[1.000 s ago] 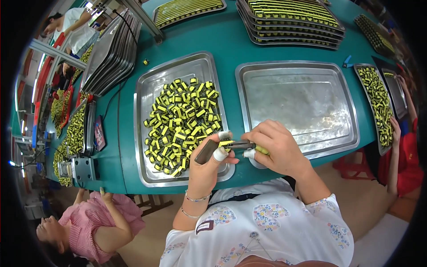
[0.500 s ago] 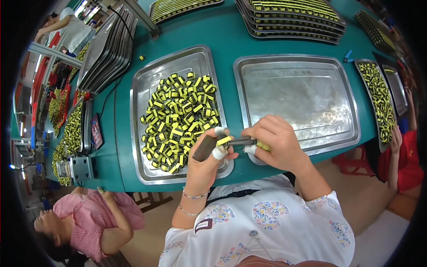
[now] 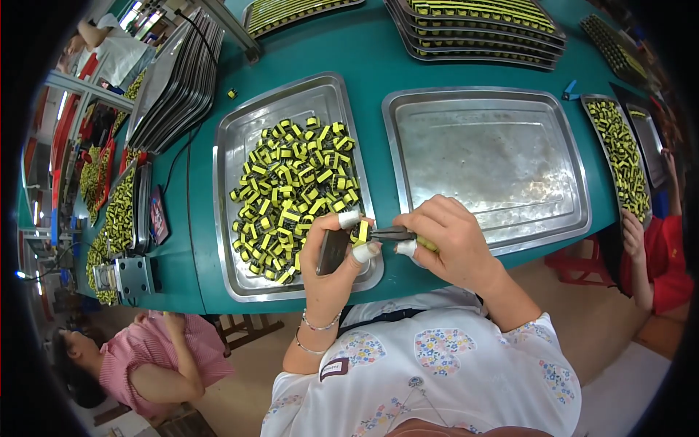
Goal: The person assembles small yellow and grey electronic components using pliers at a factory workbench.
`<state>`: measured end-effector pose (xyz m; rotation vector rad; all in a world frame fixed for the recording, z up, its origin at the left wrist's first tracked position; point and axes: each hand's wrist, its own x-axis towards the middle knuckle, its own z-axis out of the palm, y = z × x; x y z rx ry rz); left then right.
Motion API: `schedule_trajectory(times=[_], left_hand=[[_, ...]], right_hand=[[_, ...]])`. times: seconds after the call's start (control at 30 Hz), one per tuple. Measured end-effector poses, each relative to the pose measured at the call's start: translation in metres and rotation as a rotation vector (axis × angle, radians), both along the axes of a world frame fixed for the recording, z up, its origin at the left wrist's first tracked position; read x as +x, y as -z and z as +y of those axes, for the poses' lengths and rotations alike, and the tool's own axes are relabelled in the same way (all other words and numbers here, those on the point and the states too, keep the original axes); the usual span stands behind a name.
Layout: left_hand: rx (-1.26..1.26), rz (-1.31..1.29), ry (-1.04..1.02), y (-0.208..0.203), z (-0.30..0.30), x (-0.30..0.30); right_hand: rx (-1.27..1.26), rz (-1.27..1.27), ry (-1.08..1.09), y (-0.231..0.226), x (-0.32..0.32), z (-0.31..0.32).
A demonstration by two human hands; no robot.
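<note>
My left hand (image 3: pixel 329 293), with white tape on thumb and forefinger, pinches a small yellow-and-black transformer (image 3: pixel 360 231) between those fingertips. A dark flat rectangular block (image 3: pixel 333 252) also rests in that hand, against the palm. My right hand (image 3: pixel 457 242) is closed around pliers (image 3: pixel 394 233) with yellow handles; its thumb is taped white too. The pliers' dark jaws point left and meet the transformer's right side; whether they grip a part of it I cannot tell. Both hands are above the near edge of the table, between two metal trays.
The left tray (image 3: pixel 329 93) holds a heap of similar transformers (image 3: pixel 291 191). A bare metal tray (image 3: pixel 495 164) lies to the right. Stacked filled trays (image 3: pixel 477 51) stand at the back, leaning trays (image 3: pixel 178 80) at back left. Co-workers sit on both sides; blue-handled cutters (image 3: pixel 570 91) lie far right.
The transformer has turned in my left fingers, its yellow side now more upright. The pliers' jaws have shifted slightly and look a little more open. The co-worker at left has turned.
</note>
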<state>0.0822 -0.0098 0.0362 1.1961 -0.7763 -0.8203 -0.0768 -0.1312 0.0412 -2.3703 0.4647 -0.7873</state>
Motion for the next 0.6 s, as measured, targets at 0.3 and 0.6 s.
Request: schedule_trajectory(times=[0.3,0.6], left_hand=[[-0.021,-0.069,-0.109,0.006,0.001,-0.009],[-0.051,-0.046,-0.077,0.006,0.0,-0.004]], right_hand=[[-0.089,-0.044,0.042,0.01,0.005,0.006],[-0.066,-0.063,0.025,0.007,0.007,0.0]])
